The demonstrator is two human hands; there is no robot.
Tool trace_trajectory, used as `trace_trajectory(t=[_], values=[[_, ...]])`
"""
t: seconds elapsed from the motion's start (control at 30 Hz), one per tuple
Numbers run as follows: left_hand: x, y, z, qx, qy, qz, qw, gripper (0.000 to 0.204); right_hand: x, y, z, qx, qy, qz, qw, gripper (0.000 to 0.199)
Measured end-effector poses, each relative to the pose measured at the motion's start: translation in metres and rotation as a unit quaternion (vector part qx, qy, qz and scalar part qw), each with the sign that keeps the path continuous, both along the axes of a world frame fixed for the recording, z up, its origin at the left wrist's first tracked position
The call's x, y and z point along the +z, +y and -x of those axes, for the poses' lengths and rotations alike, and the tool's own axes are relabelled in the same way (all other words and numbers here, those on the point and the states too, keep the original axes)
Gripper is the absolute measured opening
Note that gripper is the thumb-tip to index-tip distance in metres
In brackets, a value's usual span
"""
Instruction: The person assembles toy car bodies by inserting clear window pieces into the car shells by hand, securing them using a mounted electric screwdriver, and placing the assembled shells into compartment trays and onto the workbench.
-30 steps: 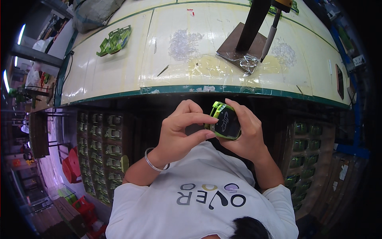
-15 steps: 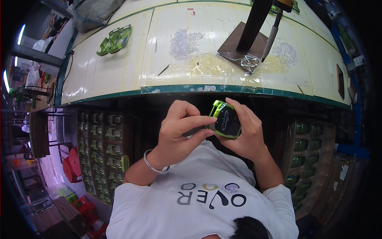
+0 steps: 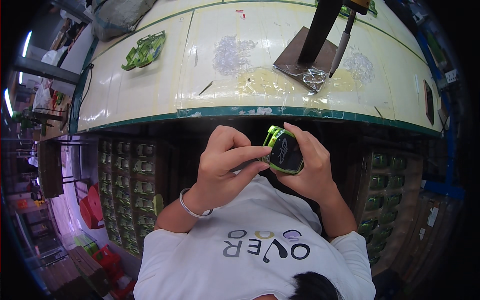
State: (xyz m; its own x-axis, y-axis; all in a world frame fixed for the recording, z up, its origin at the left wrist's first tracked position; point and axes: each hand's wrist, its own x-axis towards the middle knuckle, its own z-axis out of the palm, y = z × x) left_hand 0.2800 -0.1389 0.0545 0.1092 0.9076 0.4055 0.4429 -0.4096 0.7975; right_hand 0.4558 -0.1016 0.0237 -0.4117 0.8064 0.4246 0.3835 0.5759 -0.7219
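We are holding the small green-and-black plastic toy-car shell below the bench edge: right hand clasping it, left hand pinching its side. Risk: thumb pressure slipping, shell dropping.

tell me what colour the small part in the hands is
Bright green shell with a black face; the part shows best in the head view, held between the left hand and right hand.

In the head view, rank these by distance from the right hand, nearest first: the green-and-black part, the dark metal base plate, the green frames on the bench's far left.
From the right hand:
1. Green-and-black part, held in its fingers.
2. Dark metal base plate, on the bench straight ahead.
3. Green frames, far left of the bench top.
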Motion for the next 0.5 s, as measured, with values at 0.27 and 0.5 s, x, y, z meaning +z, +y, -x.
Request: trace_trajectory(t=[0.27, 0.5], values=[[0.0054, 0.0022, 0.0011, -0.018, 0.055, -0.017, 0.998, 0.03, -0.0002, -0.001, -0.0008, -0.002, -0.013, 0.0, 1.0, 0.063], [0.0074, 0.0043, 0.0016, -0.041, 0.102, -0.05, 0.993, 0.03, -0.0009, -0.0015, -0.0019, -0.002, -0.002, 0.004, 1.0, 0.062]])
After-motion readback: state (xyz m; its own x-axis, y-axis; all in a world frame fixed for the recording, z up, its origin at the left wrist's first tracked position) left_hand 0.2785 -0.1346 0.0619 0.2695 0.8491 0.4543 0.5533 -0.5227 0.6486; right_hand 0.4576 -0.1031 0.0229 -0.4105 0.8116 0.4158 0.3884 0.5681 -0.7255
